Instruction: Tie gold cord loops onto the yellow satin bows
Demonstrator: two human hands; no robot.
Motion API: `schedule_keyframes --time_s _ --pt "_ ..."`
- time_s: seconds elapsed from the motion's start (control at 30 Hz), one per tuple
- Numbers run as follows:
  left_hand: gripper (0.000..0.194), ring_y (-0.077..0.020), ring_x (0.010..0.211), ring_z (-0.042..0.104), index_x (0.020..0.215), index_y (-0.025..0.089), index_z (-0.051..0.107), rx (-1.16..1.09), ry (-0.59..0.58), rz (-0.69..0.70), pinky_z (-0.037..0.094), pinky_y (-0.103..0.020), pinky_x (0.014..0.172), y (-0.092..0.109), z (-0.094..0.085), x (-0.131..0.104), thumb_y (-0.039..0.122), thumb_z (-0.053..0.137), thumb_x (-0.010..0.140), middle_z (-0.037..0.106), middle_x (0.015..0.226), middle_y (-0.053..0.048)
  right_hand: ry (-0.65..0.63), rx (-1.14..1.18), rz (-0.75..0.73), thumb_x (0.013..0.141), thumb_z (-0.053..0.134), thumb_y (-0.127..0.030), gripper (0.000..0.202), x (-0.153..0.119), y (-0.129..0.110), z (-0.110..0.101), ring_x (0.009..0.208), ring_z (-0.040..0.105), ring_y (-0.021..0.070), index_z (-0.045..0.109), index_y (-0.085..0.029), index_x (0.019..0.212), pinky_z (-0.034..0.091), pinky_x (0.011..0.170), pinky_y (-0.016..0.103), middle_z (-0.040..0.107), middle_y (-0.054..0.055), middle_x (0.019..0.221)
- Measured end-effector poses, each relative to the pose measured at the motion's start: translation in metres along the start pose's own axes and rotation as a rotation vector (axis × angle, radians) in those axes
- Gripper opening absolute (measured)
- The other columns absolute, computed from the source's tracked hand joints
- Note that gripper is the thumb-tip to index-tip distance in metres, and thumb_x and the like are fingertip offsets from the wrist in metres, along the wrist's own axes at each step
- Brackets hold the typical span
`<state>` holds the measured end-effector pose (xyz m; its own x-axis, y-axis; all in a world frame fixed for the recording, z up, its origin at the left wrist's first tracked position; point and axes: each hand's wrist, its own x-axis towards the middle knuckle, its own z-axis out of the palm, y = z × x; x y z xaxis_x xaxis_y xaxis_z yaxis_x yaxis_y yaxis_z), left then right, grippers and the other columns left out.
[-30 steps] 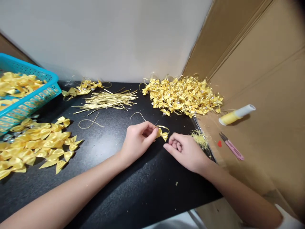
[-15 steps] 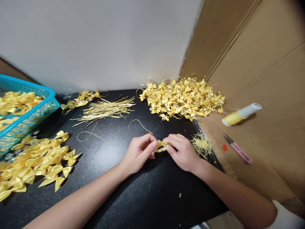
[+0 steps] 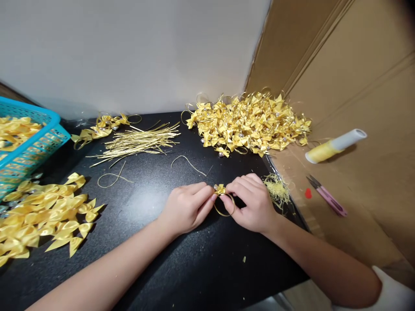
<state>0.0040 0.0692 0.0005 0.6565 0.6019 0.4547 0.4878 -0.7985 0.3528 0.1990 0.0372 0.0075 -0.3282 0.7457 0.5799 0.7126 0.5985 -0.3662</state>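
Between my hands is a small yellow ribbon bow (image 3: pixel 221 189) with a silvery bell beside it and a gold cord loop (image 3: pixel 225 214) hanging below. My left hand (image 3: pixel 185 207) pinches its left side between thumb and fingers. On the other side, my right hand (image 3: pixel 253 202) is closed on the bow and loop, its fingertips partly hiding them. Just beyond my hands, a needle with thread (image 3: pixel 189 163) lies on the black table (image 3: pixel 194 268).
Loose yellow bows (image 3: pixel 48 211) spread at left by a blue basket (image 3: pixel 30 151) of bows. Gold cords (image 3: pixel 139 142) lie behind, with a heap of looped bows (image 3: pixel 249 123) at back right. Thread scraps (image 3: pixel 277 188), pink snips (image 3: pixel 327 196) and a thread spool (image 3: pixel 335 146) are at right.
The bow has turned so its gold loop now hangs open toward me. My left fingers have closed more tightly together, and the view has shifted slightly.
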Motion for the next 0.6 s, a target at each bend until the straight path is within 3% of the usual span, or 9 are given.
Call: schedule_keyframes --time_s 0.27,0.43,0.6 --pt "0.029 -0.0082 0.048 0.045 0.075 0.018 0.051 -0.03 -0.032 -0.165 0.034 -0.019 0.049 0.0014 0.0034 -0.002 0.024 0.037 0.099 0.052 0.059 0.004 -0.001 -0.082 -0.063 0.089 0.056 -0.018 0.017 -0.0022 -0.0007 0.0008 0.059 0.051 0.0113 0.061 -0.019 0.073 0.034 0.066 0.03 0.062 -0.001 0.062" --pt "0.032 -0.0092 0.049 0.046 0.073 0.018 0.052 0.095 -0.03 -0.1 0.035 -0.02 0.05 0.0012 0.0016 0.0006 0.025 0.035 0.1 0.054 0.059 0.003 0.118 0.068 0.068 0.087 0.062 -0.021 0.009 -0.0018 -0.0025 0.0026 0.057 0.053 0.0102 0.06 -0.019 0.078 0.039 0.064 0.027 0.06 -0.002 0.062" --pt "0.032 -0.0096 0.051 0.048 0.074 0.017 0.053 0.197 0.008 -0.017 0.037 -0.021 0.051 0.0024 0.001 0.0014 0.024 0.036 0.1 0.055 0.06 0.002 0.121 0.103 0.064 0.088 0.06 -0.017 0.009 -0.0024 -0.0042 0.005 0.056 0.054 0.0101 0.062 -0.019 0.079 0.04 0.063 0.027 0.059 -0.003 0.06"
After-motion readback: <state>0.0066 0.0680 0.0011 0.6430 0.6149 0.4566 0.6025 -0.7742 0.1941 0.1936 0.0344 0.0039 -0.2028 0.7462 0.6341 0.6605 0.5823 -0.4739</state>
